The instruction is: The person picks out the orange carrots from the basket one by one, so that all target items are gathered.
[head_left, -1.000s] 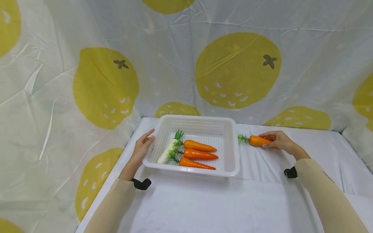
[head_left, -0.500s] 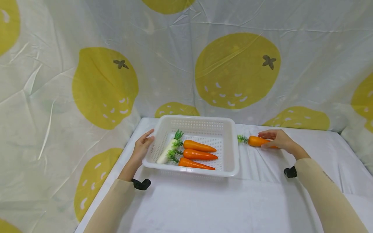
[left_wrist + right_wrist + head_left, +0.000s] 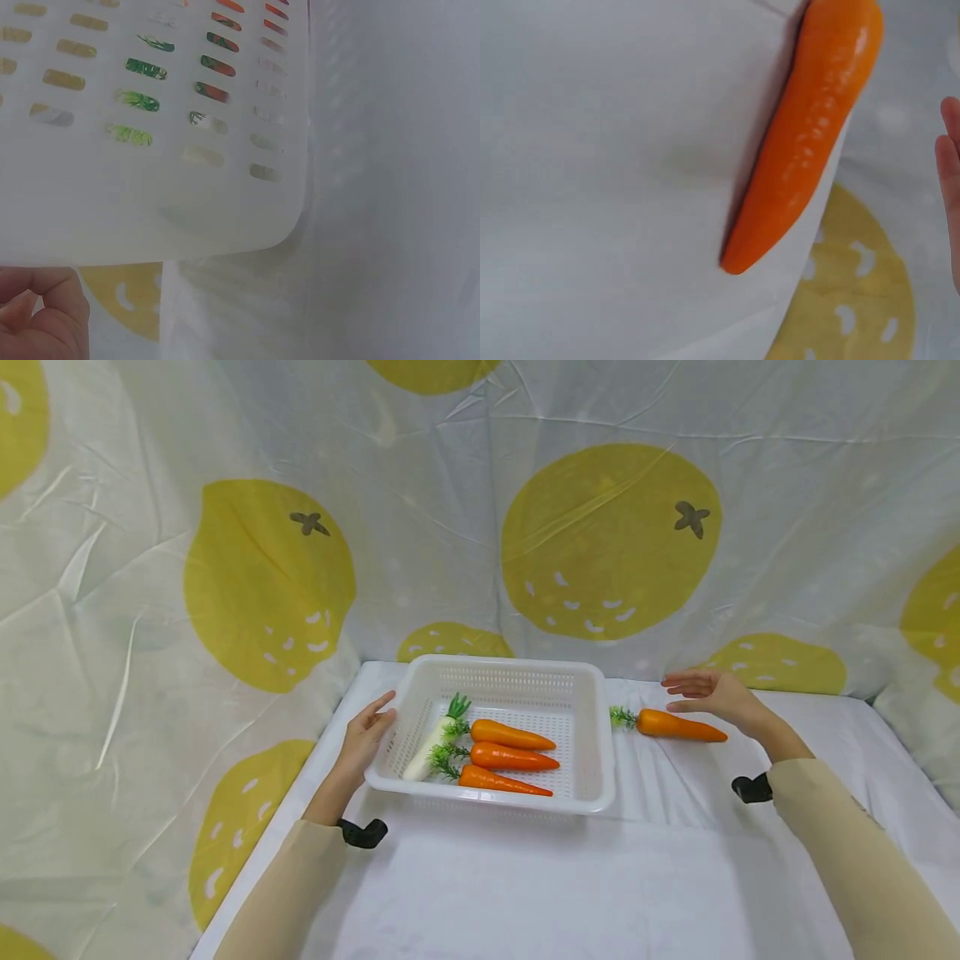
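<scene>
A white perforated basket (image 3: pixel 604 752) holds a white radish (image 3: pixel 429 750) and three orange carrots (image 3: pixel 514 757). My left hand (image 3: pixel 363 745) rests at the basket's left side with its fingers extended; in the left wrist view that hand (image 3: pixel 45 315) is beside the basket wall (image 3: pixel 150 202). One more carrot (image 3: pixel 678 726) lies on the cloth right of the basket, its leafy top toward it. Just above this carrot hovers my right hand (image 3: pixel 723 700), fingers extended and holding nothing. The right wrist view shows the carrot (image 3: pixel 802 135) apart from the hand's fingers (image 3: pixel 949 157).
A white cloth (image 3: pixel 525 885) covers the table. Behind it and at the left hangs a pale curtain (image 3: pixel 427 527) with large yellow lemons, close to the basket's back rim.
My right hand has let go of the carrot on the cloth and risen up and away from it. The left hand and basket look the same.
</scene>
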Motion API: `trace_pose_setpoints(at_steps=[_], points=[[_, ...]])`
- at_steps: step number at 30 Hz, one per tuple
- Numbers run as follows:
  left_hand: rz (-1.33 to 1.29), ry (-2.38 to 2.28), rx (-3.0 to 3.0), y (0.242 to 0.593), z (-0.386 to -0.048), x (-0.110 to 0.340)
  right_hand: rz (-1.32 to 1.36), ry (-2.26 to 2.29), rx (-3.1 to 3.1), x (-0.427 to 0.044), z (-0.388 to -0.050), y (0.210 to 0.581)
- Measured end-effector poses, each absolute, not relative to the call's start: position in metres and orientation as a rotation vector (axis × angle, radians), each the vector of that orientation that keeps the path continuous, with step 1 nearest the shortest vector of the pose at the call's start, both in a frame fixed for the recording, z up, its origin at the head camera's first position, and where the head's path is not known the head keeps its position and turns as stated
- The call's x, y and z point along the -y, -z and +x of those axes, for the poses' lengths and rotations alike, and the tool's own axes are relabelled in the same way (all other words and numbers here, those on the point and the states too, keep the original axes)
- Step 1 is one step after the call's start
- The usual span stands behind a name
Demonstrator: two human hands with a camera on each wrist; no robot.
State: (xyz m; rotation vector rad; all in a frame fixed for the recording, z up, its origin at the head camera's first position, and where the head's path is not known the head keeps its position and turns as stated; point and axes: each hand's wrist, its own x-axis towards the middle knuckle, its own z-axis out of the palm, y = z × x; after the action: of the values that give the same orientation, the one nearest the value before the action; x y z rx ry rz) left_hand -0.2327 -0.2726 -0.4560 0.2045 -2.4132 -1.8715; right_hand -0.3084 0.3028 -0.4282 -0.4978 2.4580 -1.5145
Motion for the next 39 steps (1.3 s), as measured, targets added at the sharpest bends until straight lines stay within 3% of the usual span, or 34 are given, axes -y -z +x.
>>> trace_pose_setpoints(at_steps=[12, 22, 39], points=[[0.205, 1.934, 2.433, 0.431, -0.221, 0.265, -0.66, 1.679, -2.33, -0.268, -0.308, 0.39], [0.183, 1.929, 2.369, 0.452, -0.232, 0.272, -0.643, 1.696, -2.322, -0.225, -0.31, 0.362], [0.197, 1.99, 2.374, 0.439, -0.225, 0.269, -0.751, 1.683, -2.242, -0.15, -0.323, 0.35]])
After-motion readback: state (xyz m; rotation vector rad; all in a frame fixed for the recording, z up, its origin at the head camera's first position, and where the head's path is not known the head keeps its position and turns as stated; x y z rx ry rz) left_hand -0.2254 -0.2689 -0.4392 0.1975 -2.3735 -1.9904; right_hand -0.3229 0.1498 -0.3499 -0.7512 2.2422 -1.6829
